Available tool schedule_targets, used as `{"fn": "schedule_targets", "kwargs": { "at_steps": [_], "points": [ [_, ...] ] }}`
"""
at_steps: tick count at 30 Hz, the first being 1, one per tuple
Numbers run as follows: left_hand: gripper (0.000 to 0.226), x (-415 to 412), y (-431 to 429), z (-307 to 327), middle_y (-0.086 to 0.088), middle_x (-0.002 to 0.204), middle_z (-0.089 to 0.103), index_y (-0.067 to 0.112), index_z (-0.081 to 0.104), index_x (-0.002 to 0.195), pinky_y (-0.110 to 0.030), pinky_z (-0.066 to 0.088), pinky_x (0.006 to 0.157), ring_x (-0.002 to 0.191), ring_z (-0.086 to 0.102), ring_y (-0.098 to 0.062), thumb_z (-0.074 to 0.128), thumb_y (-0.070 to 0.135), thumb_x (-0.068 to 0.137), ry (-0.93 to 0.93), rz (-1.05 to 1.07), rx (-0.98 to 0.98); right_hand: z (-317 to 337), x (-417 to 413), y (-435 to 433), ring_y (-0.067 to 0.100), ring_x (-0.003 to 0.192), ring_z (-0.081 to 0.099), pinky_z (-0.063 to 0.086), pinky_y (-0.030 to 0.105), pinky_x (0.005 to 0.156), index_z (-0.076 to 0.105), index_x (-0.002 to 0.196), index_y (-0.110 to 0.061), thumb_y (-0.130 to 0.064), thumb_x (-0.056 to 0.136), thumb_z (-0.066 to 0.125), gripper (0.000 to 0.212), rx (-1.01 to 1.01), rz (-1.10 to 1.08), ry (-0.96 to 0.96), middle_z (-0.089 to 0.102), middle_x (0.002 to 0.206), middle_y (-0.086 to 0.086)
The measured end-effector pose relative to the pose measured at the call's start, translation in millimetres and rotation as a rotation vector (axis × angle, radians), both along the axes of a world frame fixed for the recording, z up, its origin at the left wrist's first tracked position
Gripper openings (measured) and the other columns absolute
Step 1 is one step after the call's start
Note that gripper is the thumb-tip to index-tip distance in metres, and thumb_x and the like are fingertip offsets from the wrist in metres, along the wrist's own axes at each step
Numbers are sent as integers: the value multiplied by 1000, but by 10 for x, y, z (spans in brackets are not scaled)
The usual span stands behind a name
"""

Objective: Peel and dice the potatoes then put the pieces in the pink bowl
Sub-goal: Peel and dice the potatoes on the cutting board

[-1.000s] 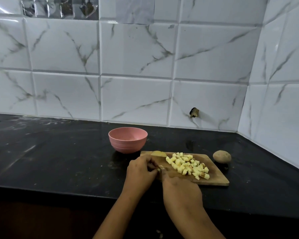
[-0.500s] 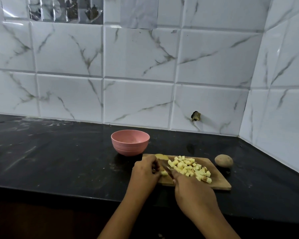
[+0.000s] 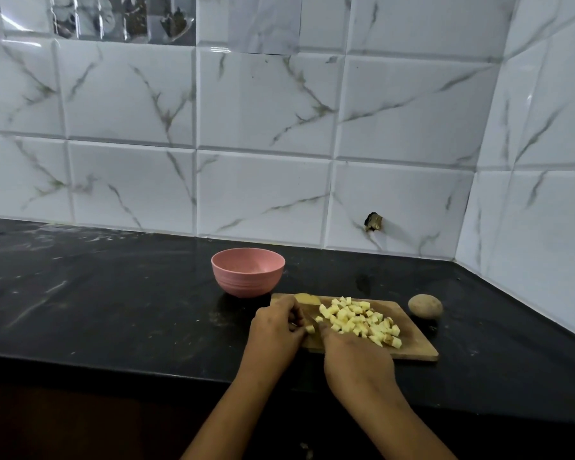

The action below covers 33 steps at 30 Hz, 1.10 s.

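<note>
At lower centre, your left hand (image 3: 276, 330) pinches the potato piece (image 3: 310, 329) — the knife (image 3: 313, 322), gripped in your right hand (image 3: 356, 360), crosses it just right of those fingers.

I count 1 pink bowl (image 3: 248, 272), 1 wooden board (image 3: 415, 346), 1 knife (image 3: 312, 322), and 2 hands: left hand (image 3: 276, 330), right hand (image 3: 357, 360). Potatoes: 1 whole potato (image 3: 425, 306) w/ skin on, 1 peeled chunk (image 3: 307, 298). Dice (image 3: 359, 322) in the pile: approx 40, but they overlap, so no exact no.
</note>
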State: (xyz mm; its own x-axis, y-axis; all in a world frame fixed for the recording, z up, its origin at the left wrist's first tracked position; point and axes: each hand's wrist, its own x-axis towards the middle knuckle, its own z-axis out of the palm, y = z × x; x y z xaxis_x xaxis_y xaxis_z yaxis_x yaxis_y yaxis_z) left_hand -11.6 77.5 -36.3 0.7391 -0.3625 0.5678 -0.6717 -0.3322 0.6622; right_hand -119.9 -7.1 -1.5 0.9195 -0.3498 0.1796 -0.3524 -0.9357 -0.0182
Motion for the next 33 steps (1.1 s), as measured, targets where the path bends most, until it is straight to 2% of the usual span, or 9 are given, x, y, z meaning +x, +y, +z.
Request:
{"fn": "schedule_targets", "kwargs": {
  "at_steps": [3,6,10,15,21,25,28,30,33],
  "points": [
    [19,-3,-1,8,7,76,64,15,60,78,-18,52,66,68,62,-3,77,9,72,-12,5,14,44,-67,-94,19,105,59,46,32,76,27,149,-35,-19,101,35,51,100,-20,-76,59,122,1],
    [19,14,-34,30,6,78,64,19,58,76,-17,52,67,70,61,-4,73,7,74,-12,-8,33,60,-140,-114,17,102,60,48,32,74,26,148,-38,-23,102,34,49,134,0,-117,59,122,0],
    [15,57,-96,40,4,80,64,18,57,74,-24,53,68,70,62,-7,67,7,75,-46,-7,63,33,-176,-47,17,101,59,43,30,70,27,147,-34,-20,102,36,48,139,26,-58,59,120,0],
    [15,116,-119,15,5,77,64,18,58,72,-22,51,65,68,62,-6,71,10,72,-85,-10,75,49,-96,40,19,108,58,40,30,74,30,146,-26,-14,100,38,49,124,2,20,58,123,2],
    [26,147,-109,10,5,76,63,27,53,67,-24,53,66,67,61,-6,73,11,69,-39,-24,54,-8,44,70,19,103,60,39,31,70,24,150,-22,-13,100,40,52,34,8,23,60,119,3],
    [26,152,-107,40,6,78,64,23,55,70,-13,49,64,70,61,-6,77,10,69,1,-7,90,25,30,-96,20,106,59,42,31,74,22,151,-26,-13,101,36,54,-18,-35,-21,59,122,3],
    [27,212,-144,94,9,76,62,21,56,72,-7,42,60,71,57,-3,81,13,69,16,-8,125,65,-21,-201,17,107,58,45,31,79,15,153,-34,-18,103,33,55,79,-30,-74,57,127,1],
    [27,255,-202,148,9,77,59,19,56,76,-9,42,63,74,55,-4,81,15,70,14,-3,159,80,-36,-252,13,103,59,46,29,76,19,151,-36,-27,104,32,50,178,-39,-145,59,125,-3],
    [26,291,-303,224,8,81,58,21,53,78,-18,47,69,78,55,-6,78,16,74,-2,7,221,88,-31,-313,10,107,58,50,28,83,27,149,-34,-36,103,36,47,263,-72,-221,58,128,-7]
  ]
}}
